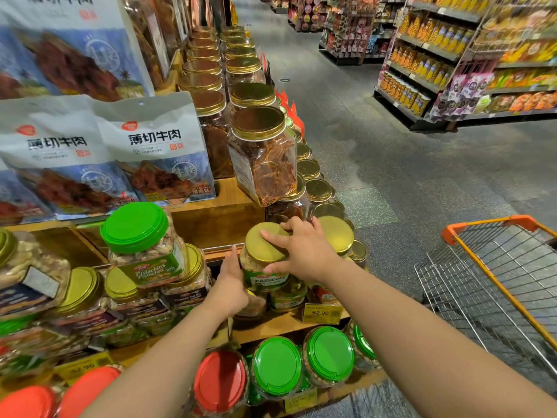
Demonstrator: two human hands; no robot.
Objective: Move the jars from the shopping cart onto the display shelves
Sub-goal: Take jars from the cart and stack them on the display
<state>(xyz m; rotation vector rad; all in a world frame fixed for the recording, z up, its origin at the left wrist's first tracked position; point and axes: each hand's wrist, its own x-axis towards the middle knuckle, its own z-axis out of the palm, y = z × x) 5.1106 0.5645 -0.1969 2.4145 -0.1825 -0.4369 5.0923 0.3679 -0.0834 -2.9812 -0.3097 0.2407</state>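
Bags of sliced beef jerky stand at the upper left of the frame, on the top tier of the wooden display shelves. Below them, at centre left, a green-lidded pistachio jar sits tilted on top of gold-lidded mixed-nut jars. Red-lidded jars and green-lidded jars fill the lowest shelf along the bottom of the frame.

My left hand reaches in at centre, its palm and straight fingers pressed flat against the left side of the cashew jar, so that grip is open and only steadying. The cashew jar, gold-lidded with a green label, stands on other jars on the middle shelf, just above the yellow price tag reading 62.90. My right hand lies over the jar's right side, fingers spread across the gold lid and thumb curled down round the body near the label, so that grip has hold of the jar. Just right of my right hand is another gold-lidded jar, touching or nearly touching it. Above them rises a tall jar of dried meat, first of a row running back along the shelf.

At the lower right of the frame stands the shopping cart, wire-sided with an orange rim, on the grey floor, apart from the shelves. Snack shelves line the aisle at upper right.
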